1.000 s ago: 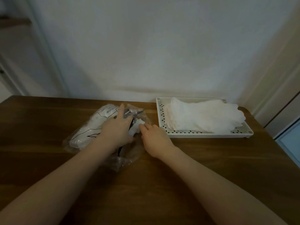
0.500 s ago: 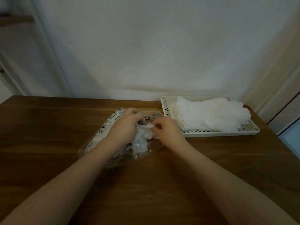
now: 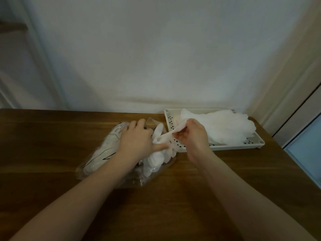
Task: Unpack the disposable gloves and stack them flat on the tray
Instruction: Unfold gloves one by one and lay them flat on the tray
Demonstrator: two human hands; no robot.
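Dim light falls on a pale wall behind a dark wooden table [image 3: 191, 197], and from the head camera, the only view I have, I see both my bare forearms reaching forward over it.

On the left of centre lies a clear plastic bag [image 3: 104, 159], crumpled, with black printing on it and white gloves packed inside. My left hand [image 3: 137, 141] rests on top of the bag with its fingers bent over the open end, the thumb pressing the bunched white material there.

My right hand [image 3: 192, 134] is curled, its thumb and fingers pinching one glove [image 3: 166, 136]. That glove is thin, translucent white and wrinkled; it stretches as a narrow strip from the bag's mouth up to my right hand, its lower part still bunched with the others at the opening.

To the right, near the wall, sits a shallow cream tray [image 3: 258, 144] with rows of small dark perforations in its floor. On it lies a stack of gloves [image 3: 224, 126], white and slightly rumpled, their finger ends pointing right and reaching the tray's far side.
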